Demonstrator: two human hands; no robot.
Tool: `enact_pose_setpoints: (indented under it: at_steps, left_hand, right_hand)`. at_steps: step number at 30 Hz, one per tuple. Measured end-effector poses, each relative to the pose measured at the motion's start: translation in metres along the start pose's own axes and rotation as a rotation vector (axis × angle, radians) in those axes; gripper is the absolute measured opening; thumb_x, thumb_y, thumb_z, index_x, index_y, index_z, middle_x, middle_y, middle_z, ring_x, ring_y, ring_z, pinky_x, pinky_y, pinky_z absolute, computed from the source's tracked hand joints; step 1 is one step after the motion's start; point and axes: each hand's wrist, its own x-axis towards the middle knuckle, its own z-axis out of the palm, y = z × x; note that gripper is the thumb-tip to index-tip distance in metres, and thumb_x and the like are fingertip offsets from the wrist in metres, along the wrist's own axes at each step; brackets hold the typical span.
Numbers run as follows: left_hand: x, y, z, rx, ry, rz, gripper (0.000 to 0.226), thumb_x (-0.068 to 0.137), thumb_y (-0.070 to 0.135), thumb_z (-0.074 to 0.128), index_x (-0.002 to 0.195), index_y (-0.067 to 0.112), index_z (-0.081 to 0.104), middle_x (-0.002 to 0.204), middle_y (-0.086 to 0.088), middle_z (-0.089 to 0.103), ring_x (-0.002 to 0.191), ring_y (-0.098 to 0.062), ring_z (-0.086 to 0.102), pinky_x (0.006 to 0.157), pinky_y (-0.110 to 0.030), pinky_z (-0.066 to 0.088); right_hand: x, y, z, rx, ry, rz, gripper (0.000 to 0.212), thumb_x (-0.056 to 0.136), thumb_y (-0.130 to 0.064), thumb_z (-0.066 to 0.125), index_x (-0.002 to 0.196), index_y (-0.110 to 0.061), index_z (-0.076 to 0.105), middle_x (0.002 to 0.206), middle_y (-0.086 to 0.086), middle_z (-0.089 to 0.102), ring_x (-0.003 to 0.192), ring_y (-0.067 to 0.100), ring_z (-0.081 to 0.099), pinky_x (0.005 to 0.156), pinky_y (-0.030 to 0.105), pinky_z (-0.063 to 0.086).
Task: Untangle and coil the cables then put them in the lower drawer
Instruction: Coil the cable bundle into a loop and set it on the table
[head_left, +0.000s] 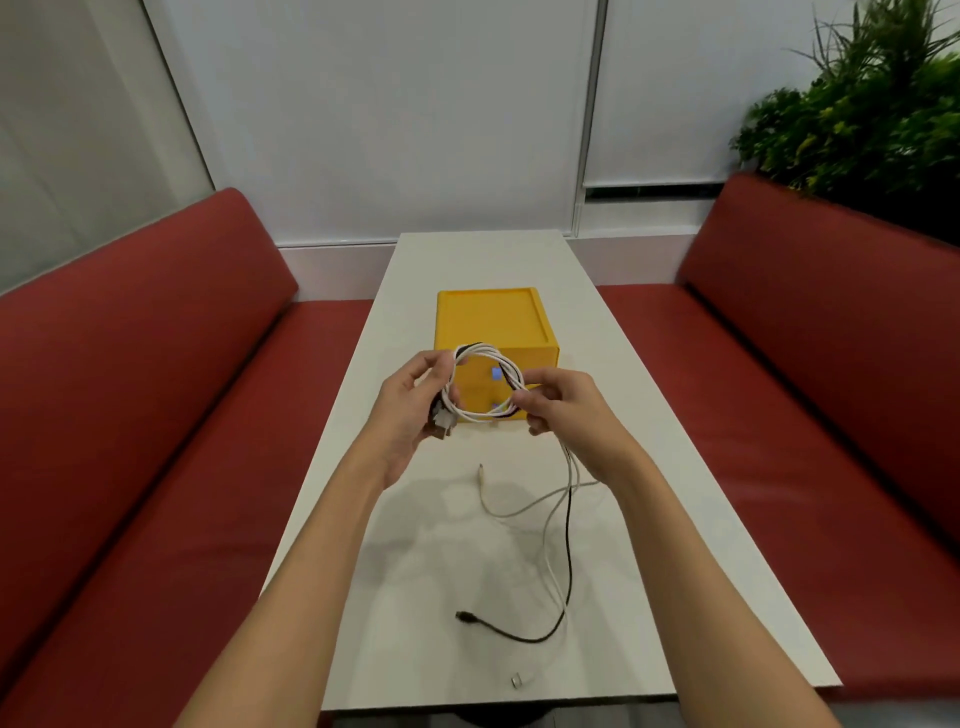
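A round coil of white and black cables (485, 358) hangs in the air in front of the yellow drawer box (493, 322). My left hand (410, 410) grips the coil's left side, with plugs bunched at its palm. My right hand (561, 405) pinches the coil's right side. From my right hand the loose cable ends drop to the table: a white cable (524, 506) and a black cable (569, 561) whose plug lies near the front. Both drawers of the box look shut, each with a small blue tab.
The white table (675, 597) runs away from me between two red benches (130, 415). A small silver-tipped plug (518, 679) lies near the table's front edge. A green plant (857, 114) stands behind the right bench.
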Motion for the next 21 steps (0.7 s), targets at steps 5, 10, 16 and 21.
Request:
enact_pose_setpoints:
  at_steps: [5,10,16,21]
  left_hand:
    - [-0.005,-0.019,-0.003,0.212,0.093,0.08,0.025,0.096,0.036,0.052,0.094,0.02,0.071,0.07,-0.005,0.06,0.047,-0.007,0.048,0.05,-0.025,0.038]
    - [-0.005,-0.022,-0.004,0.248,0.116,0.068,0.026,0.096,0.032,0.054,0.088,0.015,0.071,0.063,-0.007,0.054,0.05,-0.01,0.052,0.044,-0.02,0.037]
    - [0.003,0.006,-0.006,0.201,0.11,0.067,0.025,0.094,0.036,0.056,0.087,0.016,0.068,0.054,0.002,0.058,0.056,-0.014,0.059,0.051,-0.023,0.044]
    - [0.004,0.042,-0.01,0.028,-0.1,0.032,0.027,0.096,0.04,0.049,0.095,0.021,0.069,0.081,0.003,0.071,0.076,-0.013,0.064,0.083,-0.035,0.053]
  right_hand:
    - [-0.006,0.011,0.012,0.03,0.029,0.011,0.011,0.094,-0.003,0.054,0.097,-0.01,0.061,0.061,-0.003,0.058,0.053,0.012,0.046,0.059,0.028,0.043]
    - [-0.001,0.01,0.008,-0.007,0.042,-0.035,0.014,0.094,-0.002,0.053,0.094,-0.015,0.058,0.06,-0.008,0.067,0.052,0.01,0.047,0.056,0.028,0.04]
    - [0.017,-0.017,-0.006,-0.1,0.031,-0.191,0.014,0.094,0.0,0.054,0.103,-0.009,0.06,0.075,-0.001,0.069,0.05,-0.002,0.049,0.056,0.022,0.04]
    - [0.028,-0.062,-0.024,-0.083,-0.037,-0.341,0.018,0.093,0.001,0.054,0.109,-0.005,0.061,0.087,0.01,0.071,0.058,0.001,0.053,0.057,0.016,0.044]
